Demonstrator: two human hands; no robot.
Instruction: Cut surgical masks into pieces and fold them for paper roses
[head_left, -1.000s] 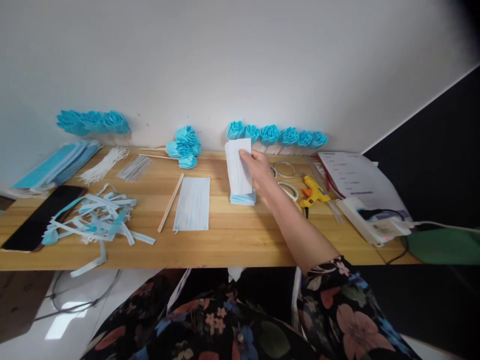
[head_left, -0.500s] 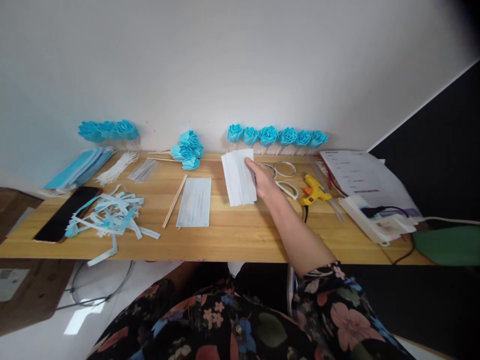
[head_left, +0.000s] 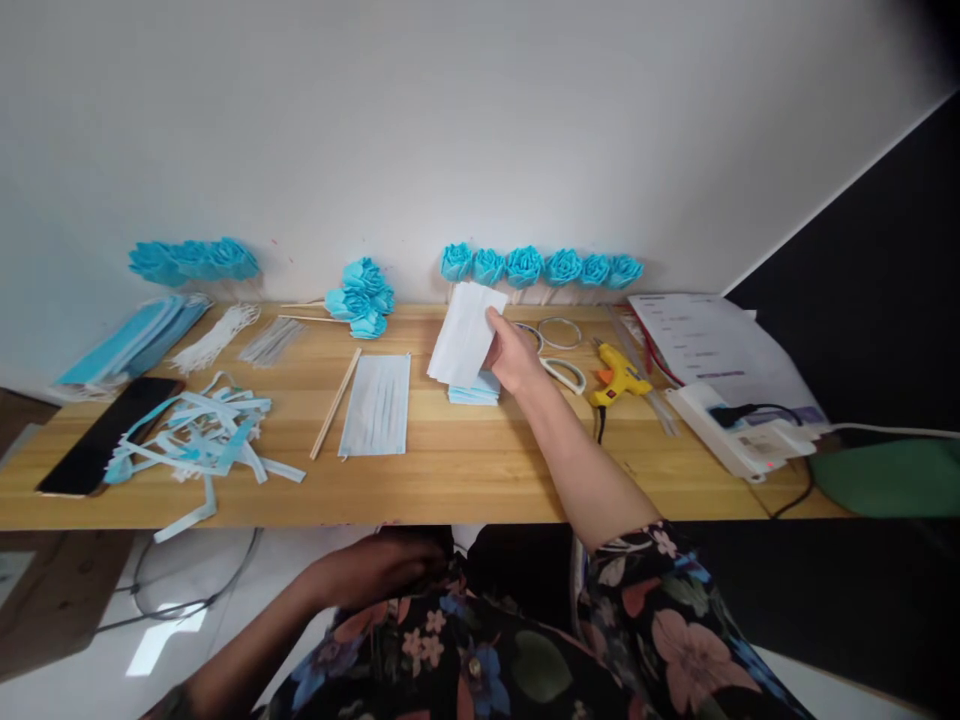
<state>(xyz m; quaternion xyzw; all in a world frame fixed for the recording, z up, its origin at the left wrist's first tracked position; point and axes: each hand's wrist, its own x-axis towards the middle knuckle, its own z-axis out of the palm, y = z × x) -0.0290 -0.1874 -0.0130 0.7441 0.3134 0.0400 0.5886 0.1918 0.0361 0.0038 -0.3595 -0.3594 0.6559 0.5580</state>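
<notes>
Working remotely, I am viewing a black phone (head_left: 112, 437) lying on the left of the wooden desk (head_left: 480, 485), with tangled blue-and-white strips (head_left: 225, 418) spilling beside it. Next, two slim sticks (head_left: 335, 405) are lying just left of a flat, pale face mask (head_left: 375, 405). Below the desk's front edge, my left hand (head_left: 382, 565) is showing darkly; I cannot tell whether its fingers are spread or closed. With my right hand (head_left: 514, 352), I am pinching a white sheaf (head_left: 465, 335) between thumb and fingers, above the desk, near a pale-blue stack (head_left: 474, 390). Farther right, a yellow glue gun (head_left: 621, 377) is resting.
</notes>
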